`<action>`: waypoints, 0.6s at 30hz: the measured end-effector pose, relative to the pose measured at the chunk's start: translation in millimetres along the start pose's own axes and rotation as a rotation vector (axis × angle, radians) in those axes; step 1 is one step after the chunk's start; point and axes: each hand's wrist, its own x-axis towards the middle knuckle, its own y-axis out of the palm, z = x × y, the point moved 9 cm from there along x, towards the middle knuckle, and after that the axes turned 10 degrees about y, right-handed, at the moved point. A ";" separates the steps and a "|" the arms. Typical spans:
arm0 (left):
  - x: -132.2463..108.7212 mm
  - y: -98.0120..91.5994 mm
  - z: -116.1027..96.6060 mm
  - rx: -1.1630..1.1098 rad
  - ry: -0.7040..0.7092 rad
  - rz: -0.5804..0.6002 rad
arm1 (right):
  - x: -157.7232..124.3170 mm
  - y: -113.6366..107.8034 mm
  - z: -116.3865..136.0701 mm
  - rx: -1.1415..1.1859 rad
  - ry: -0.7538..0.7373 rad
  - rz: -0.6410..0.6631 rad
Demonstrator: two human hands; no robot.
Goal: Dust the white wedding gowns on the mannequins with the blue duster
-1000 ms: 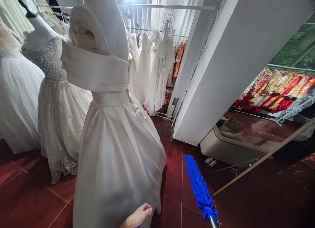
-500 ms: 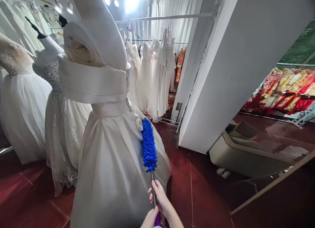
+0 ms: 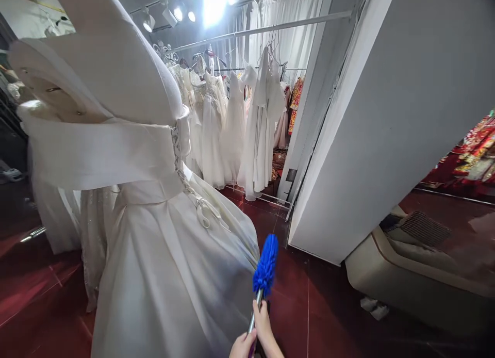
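Bridal shop, mannequin gown (image 3: 162, 280), racked white dresses (image 3: 228, 131)

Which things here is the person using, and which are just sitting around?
Being used:
blue duster on a metal handle
left hand
right hand
white satin gown on a mannequin, right beside the duster

Just there:
hanging white dresses
red embroidered garments
beige padded seat

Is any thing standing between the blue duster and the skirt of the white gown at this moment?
Nothing visible stands between them. The duster, held on its pole by the left hand and the right hand, overlaps the skirt edge of the gown and seems to touch it.
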 end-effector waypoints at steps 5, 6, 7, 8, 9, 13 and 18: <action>9.6 -1.3 -71.9 -0.043 0.264 -0.182 | -25.2 27.6 122.3 -0.069 -0.312 0.231; 9.5 -8.6 -77.4 -0.035 0.269 -0.209 | -32.6 41.0 136.7 -0.072 -0.339 0.309; 8.9 -17.9 -78.9 -0.031 0.259 -0.241 | -39.5 55.7 145.9 -0.078 -0.361 0.394; 7.3 -28.2 -77.6 -0.033 0.244 -0.277 | -45.0 70.6 149.1 -0.090 -0.373 0.478; 4.8 -38.6 -74.8 -0.040 0.240 -0.316 | -48.2 84.8 146.2 -0.108 -0.370 0.553; -9.2 -63.8 -51.3 -0.049 0.199 -0.465 | -29.1 120.5 91.2 -0.137 -0.182 0.692; 3.8 -24.3 -13.0 -0.118 0.023 -0.390 | 32.4 97.6 17.1 -0.222 0.127 0.513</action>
